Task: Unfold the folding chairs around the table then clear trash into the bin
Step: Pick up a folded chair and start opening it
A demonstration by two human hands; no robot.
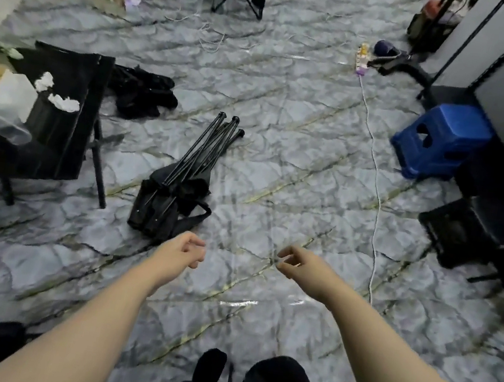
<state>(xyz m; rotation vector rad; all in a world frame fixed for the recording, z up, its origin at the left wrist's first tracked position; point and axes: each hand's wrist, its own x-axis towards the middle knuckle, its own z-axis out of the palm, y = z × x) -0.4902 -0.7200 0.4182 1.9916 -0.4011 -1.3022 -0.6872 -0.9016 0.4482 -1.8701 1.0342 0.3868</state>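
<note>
Chair of black fabric on folded metal tubes [179,178] lies on the floor [282,162] just beyond the empty, loosely curled left hand [182,251] and right hand [296,265]; judged light, best gripped by its rigid tubes.

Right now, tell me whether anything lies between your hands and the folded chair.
Nothing visible does. Only bare floor separates the left hand and right hand from the folded chair; the white cable runs farther right.
</note>
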